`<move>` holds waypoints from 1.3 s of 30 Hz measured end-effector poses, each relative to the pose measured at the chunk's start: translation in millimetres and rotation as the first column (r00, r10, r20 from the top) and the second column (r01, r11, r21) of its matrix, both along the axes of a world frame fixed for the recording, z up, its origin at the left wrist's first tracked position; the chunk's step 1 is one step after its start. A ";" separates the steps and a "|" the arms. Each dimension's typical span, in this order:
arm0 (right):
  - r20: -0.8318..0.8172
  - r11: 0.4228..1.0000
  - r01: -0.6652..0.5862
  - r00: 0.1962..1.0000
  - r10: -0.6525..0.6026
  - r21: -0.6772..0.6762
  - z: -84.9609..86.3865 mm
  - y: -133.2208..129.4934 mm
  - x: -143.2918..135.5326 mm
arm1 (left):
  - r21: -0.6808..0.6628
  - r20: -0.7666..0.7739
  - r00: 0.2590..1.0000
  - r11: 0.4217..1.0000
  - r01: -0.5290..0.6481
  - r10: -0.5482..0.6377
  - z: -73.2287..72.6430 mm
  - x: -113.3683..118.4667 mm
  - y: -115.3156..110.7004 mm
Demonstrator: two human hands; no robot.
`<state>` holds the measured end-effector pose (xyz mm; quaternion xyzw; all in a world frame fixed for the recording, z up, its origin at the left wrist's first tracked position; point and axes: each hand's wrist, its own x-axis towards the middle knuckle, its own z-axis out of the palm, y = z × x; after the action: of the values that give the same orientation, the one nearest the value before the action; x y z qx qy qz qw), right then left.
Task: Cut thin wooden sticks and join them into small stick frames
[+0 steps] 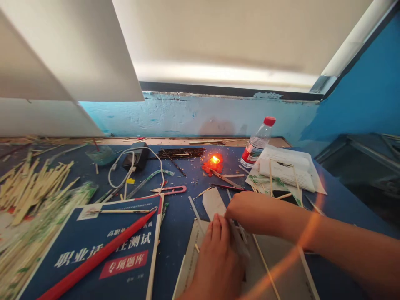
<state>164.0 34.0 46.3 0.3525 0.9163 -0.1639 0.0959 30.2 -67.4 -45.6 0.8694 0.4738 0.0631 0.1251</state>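
My left hand [220,252] is closed, its fingers pressed together over a pale, paper-like strip [214,202] whose far end sticks out past the fingertips. My right hand [245,208] reaches in from the right and is closed beside it, knuckles up. What its fingers grip is hidden. Under both hands is a pale book or board [275,262] with thin wooden sticks on it. Just beyond, a small flame [215,159] burns in a patch of red wax [208,166], and a flat stick [229,180] reaches to the wax edge.
A blue book [125,250] with a long red tapered object [100,258] across it lies left. Behind are pink-handled thread snips [171,190], a white cable [109,171] and dark sticks [184,153]. A bottle [256,143] stands near the flame. Pale sticks [34,187] pile far left.
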 end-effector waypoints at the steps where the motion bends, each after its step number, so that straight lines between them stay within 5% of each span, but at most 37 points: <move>1: -0.052 0.998 0.035 0.998 -0.038 -0.055 4.8 -1.5 6.4 | -0.013 -0.004 1.000 1.000 -0.026 0.026 2.1 0.5 -0.1; 6: -0.306 0.930 0.220 0.900 -0.309 -0.293 13.3 -22.1 23.5 | -0.077 0.079 0.992 0.992 -0.095 0.101 28.0 -1.3 9.3; 9: -0.485 0.801 0.196 0.707 -0.515 -0.565 5.5 -37.3 24.4 | -0.095 0.277 0.949 0.987 -0.129 0.150 45.5 -7.9 20.7; 11: -0.567 0.682 0.079 0.490 -0.662 -0.727 0.9 -41.2 24.2 | -0.173 0.495 0.847 0.978 -0.120 0.192 52.4 -12.3 27.1; 13: -0.587 0.629 0.012 0.345 -0.732 -0.777 -2.2 -39.2 24.4 | -0.319 0.683 0.679 0.946 -0.056 0.270 55.6 -15.1 31.5; 17: -0.588 0.622 0.067 0.260 -0.766 -0.780 -10.7 -30.7 24.9 | -0.470 0.796 0.439 0.882 0.018 0.416 56.8 -16.1 36.5; 23: -0.580 0.650 0.185 0.322 -0.749 -0.737 -37.2 -39.2 21.8 | -0.618 0.732 0.373 0.786 0.009 0.570 45.9 -17.0 41.0; 28: -0.568 0.765 0.278 0.535 -0.625 -0.581 -29.6 -41.8 29.2 | -0.722 0.657 0.306 0.692 -0.009 0.689 40.1 -19.0 48.5; 31: -0.405 0.814 0.461 0.709 -0.578 -0.354 -20.0 -33.9 41.8 | -0.746 0.639 0.261 0.666 -0.019 0.723 43.6 -17.9 52.6; 34: -0.254 0.782 0.596 0.740 -0.623 -0.181 -23.9 -26.4 55.1 | -0.771 0.614 0.243 0.636 -0.016 0.751 45.7 -16.2 53.0; 39: -0.154 0.769 0.616 0.754 -0.639 -0.172 -40.3 -27.4 61.4 | -0.808 0.571 0.274 0.588 0.026 0.773 44.2 -14.5 50.4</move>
<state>225.4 6.7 6.0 0.6151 0.7391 -0.2719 -0.0397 15.6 -17.0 -1.4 0.4099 0.5206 0.3734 0.6492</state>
